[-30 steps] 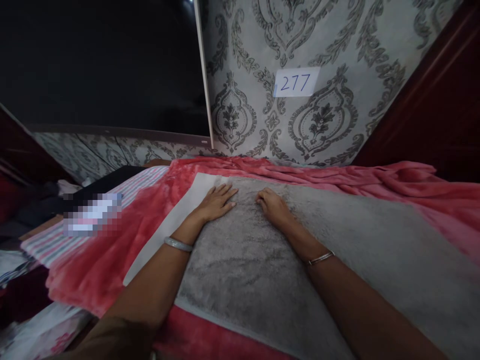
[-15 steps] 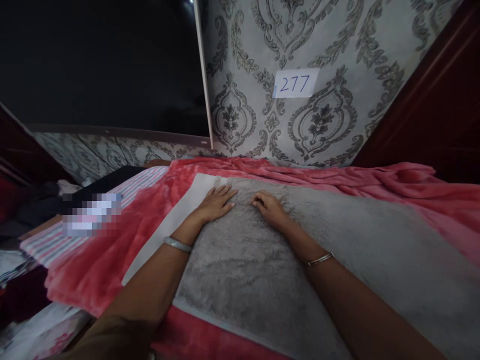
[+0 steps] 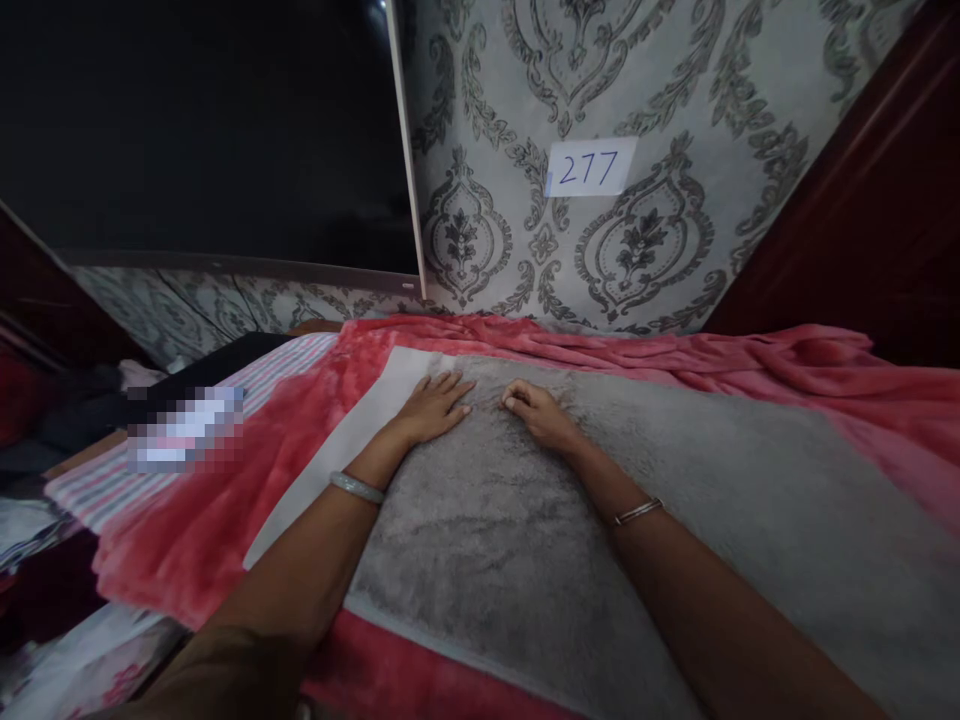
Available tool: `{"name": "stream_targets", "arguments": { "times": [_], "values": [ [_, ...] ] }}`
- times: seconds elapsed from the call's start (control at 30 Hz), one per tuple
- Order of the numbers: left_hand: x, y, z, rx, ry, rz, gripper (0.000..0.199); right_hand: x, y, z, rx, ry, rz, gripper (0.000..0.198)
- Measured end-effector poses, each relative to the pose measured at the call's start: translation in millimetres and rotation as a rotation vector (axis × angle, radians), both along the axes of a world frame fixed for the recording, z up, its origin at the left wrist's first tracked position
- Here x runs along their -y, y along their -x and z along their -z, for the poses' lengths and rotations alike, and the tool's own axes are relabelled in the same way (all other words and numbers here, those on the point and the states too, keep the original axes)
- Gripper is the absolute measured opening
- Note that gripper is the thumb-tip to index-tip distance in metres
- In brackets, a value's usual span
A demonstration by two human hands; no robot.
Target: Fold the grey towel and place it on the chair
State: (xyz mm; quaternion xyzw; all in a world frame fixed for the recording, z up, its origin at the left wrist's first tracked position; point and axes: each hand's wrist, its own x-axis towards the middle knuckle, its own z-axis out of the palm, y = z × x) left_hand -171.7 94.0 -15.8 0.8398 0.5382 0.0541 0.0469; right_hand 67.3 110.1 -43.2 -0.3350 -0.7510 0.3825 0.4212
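A grey plush cloth point(image 3: 487, 540) lies spread over a red blanket point(image 3: 225, 500), with a smooth white strip point(image 3: 322, 490) along its left side. My left hand point(image 3: 435, 407) rests flat on the grey cloth near its far left corner, fingers spread, with nothing held. To its right, my right hand point(image 3: 538, 412) is closed over the same cloth, thumb and fingers pressed together. Whatever is between those fingertips is too small to make out. The pile around the right hand looks ruffled.
A large dark television screen point(image 3: 210, 130) stands at the back left. A paper marked 277 point(image 3: 591, 167) is on the patterned wall point(image 3: 465, 240). Striped fabric point(image 3: 97, 490) lies at left beneath a blurred item point(image 3: 187, 430). Dark red wood point(image 3: 885, 190) rises at right.
My left hand stays in place on the cloth. My right hand keeps nearly the same spot, its fingers curled slightly differently.
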Motion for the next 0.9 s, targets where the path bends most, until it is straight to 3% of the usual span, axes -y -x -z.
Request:
{"name": "stream_targets", "arguments": {
  "times": [0.4,0.63,0.9],
  "values": [
    [0.3,-1.9,-1.0,-0.026,0.031,-0.019,0.06,2.4,-6.8,-2.2,-0.102,0.131,-0.09,0.026],
    [2.0,-3.1,-1.8,-0.025,0.023,-0.025,0.059,8.6,-11.4,-8.7,-0.351,0.308,0.03,0.039],
    [5.6,-3.5,-1.9,-0.027,-0.032,-0.017,0.059,20.7,-6.5,-27.3,-0.396,0.302,0.144,0.04]
  ]
}}
